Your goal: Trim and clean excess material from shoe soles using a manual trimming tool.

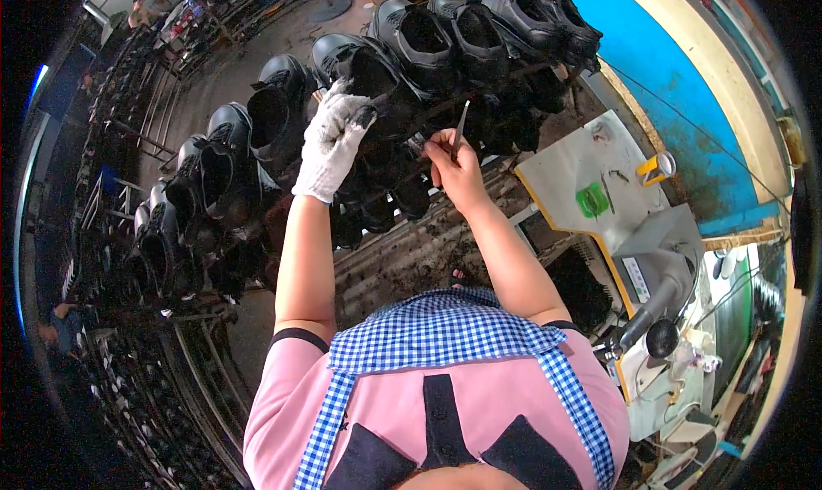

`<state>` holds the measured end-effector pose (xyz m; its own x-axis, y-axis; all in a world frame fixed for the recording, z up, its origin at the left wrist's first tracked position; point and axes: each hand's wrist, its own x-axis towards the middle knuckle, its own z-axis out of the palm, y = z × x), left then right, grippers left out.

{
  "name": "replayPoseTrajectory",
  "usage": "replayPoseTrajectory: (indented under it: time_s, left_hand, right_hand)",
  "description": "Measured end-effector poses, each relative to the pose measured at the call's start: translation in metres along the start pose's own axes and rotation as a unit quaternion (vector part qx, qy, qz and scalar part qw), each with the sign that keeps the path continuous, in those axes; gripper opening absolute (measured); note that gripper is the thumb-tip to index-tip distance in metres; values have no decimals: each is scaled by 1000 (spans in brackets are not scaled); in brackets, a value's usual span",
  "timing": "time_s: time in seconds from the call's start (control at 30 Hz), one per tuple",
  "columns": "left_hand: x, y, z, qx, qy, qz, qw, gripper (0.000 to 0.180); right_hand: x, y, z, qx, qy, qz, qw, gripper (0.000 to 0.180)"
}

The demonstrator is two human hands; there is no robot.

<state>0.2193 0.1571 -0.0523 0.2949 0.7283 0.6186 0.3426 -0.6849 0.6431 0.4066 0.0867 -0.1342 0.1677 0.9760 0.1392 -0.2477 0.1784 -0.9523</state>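
Observation:
My left hand [336,134], in a white knit glove, is closed on the rear edge of a black lace-up shoe [355,62] in the upper row of a rack. Just right of it, my bare right hand [455,166] pinches a slim tool with a thin grey handle [462,123] pointing up. The tool's lower end is near the dark underside of the shoes; I cannot make out its kind. Several similar black shoes stand on both sides, among them one pair [445,40] to the right and a shoe [224,169] to the left.
To the right is a white-topped workbench [569,160] with a green item [592,200], a yellow can [656,169] and a grey machine [664,259]. More shoes hang on a lower tier. Racks of shoes fill the left side, and people are farther off at left.

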Motion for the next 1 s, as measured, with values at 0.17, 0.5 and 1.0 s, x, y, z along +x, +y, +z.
replayPoseTrajectory:
  time_s: [0.17, 0.5, 1.0]
  left_hand:
    - [-5, 2, -10, 5, -49, 12, 999, 31]
    - [-75, 68, 2, 7, -168, 134, 977, 36]
    - [-89, 48, -4, -409, 127, -235, 872, 62]
  right_hand:
    - [1, -20, 14, 107, 11, 85, 991, 37]
    - [-36, 42, -10, 398, -107, 229, 882, 62]
    - [-117, 31, -53, -133, 118, 503, 846, 51]
